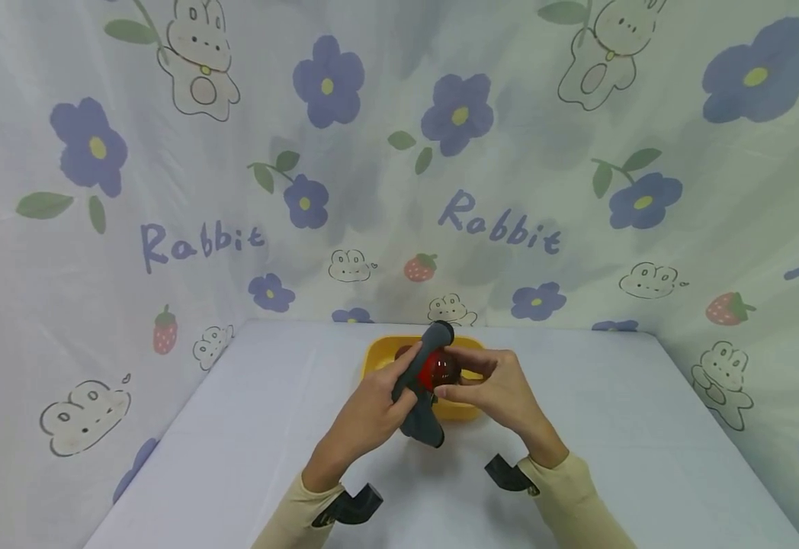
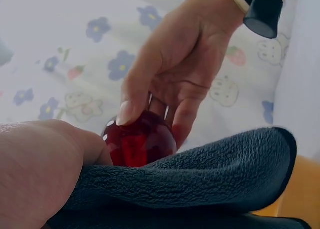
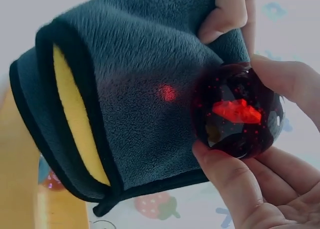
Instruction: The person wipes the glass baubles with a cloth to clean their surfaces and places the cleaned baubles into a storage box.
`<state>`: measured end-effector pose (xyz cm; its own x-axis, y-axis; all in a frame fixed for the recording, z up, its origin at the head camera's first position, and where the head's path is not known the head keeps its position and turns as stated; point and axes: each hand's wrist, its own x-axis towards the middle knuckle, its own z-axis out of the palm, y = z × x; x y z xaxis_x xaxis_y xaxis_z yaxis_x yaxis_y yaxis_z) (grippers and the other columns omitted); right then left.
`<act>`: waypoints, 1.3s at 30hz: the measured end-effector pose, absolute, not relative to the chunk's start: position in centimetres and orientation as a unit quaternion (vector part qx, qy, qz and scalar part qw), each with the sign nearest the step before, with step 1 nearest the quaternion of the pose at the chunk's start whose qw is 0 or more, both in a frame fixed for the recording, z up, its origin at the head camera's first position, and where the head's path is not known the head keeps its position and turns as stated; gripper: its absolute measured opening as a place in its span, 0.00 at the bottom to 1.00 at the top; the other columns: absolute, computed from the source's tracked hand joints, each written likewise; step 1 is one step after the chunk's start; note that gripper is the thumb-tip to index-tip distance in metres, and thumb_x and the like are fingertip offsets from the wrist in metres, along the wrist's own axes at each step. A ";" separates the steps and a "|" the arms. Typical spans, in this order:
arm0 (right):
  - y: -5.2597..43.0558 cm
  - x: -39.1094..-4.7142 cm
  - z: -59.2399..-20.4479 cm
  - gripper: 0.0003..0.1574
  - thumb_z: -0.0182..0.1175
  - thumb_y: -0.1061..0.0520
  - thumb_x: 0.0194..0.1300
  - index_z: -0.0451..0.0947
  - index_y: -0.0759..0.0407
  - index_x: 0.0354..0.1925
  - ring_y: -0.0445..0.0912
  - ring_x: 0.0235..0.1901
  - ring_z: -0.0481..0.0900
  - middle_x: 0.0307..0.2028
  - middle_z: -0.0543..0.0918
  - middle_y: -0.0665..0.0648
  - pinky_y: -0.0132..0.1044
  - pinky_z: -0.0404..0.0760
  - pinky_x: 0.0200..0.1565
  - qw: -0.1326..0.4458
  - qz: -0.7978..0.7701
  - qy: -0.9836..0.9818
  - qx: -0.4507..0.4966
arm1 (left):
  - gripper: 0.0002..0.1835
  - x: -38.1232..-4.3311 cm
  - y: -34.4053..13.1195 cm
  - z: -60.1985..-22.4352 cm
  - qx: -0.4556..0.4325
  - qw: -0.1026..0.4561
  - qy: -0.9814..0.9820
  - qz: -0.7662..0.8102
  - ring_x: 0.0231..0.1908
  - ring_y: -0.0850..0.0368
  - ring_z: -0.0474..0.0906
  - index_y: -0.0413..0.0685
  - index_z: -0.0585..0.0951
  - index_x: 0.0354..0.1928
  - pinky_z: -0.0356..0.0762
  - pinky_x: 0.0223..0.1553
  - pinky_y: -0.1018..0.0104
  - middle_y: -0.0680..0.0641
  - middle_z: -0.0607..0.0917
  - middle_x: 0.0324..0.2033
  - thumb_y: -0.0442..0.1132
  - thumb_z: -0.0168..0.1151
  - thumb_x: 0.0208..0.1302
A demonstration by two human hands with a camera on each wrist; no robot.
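Note:
My left hand point(image 1: 372, 400) grips a folded dark grey cloth point(image 1: 421, 422), plush on the outside, with black edging and a yellow inner side that shows in the right wrist view. In my right hand point(image 1: 507, 387), fingers and thumb pinch a glossy, see-through dark red ball point(image 3: 240, 124) that glows bright red in its middle. The ball lies close against the cloth, and a small red light spot falls on the fabric beside it. Both hands are raised in front of a yellow container point(image 1: 464, 412), which they partly hide.
Inside the container sits a reddish ball point(image 3: 52, 181), mostly hidden. A white table point(image 1: 290, 435) spreads around it. Behind and at the sides hangs a pale sheet point(image 1: 386, 206) printed with flowers and rabbits. Black wrist mounts point(image 1: 354, 507) stick out at both cuffs.

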<state>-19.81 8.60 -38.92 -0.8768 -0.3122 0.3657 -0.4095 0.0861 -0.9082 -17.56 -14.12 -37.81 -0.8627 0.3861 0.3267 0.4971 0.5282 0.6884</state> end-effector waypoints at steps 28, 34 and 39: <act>8.9 -20.4 -39.3 0.35 0.77 0.61 0.55 0.82 0.59 0.62 0.59 0.57 0.86 0.58 0.86 0.64 0.43 0.84 0.53 0.100 0.618 -0.742 0.240 | 0.34 -17.2 -14.4 -37.2 -0.231 0.027 -0.850 -0.472 0.16 0.66 0.70 0.44 0.67 0.77 0.70 0.19 0.74 0.48 0.74 0.27 0.31 0.53 0.68; 9.0 -20.8 -39.7 0.34 0.76 0.59 0.57 0.82 0.58 0.62 0.56 0.53 0.87 0.55 0.88 0.62 0.42 0.86 0.56 0.112 0.596 -0.760 0.233 | 0.34 -17.0 -14.3 -37.2 -0.238 0.033 -0.845 -0.478 0.18 0.65 0.76 0.45 0.67 0.77 0.71 0.19 0.75 0.42 0.82 0.36 0.30 0.54 0.68; 9.1 -20.9 -39.9 0.34 0.76 0.57 0.57 0.82 0.57 0.62 0.53 0.48 0.88 0.56 0.87 0.61 0.41 0.87 0.51 0.098 0.579 -0.777 0.229 | 0.34 -16.7 -14.2 -37.3 -0.237 0.046 -0.847 -0.474 0.24 0.63 0.80 0.45 0.68 0.77 0.75 0.21 0.74 0.39 0.87 0.44 0.30 0.54 0.68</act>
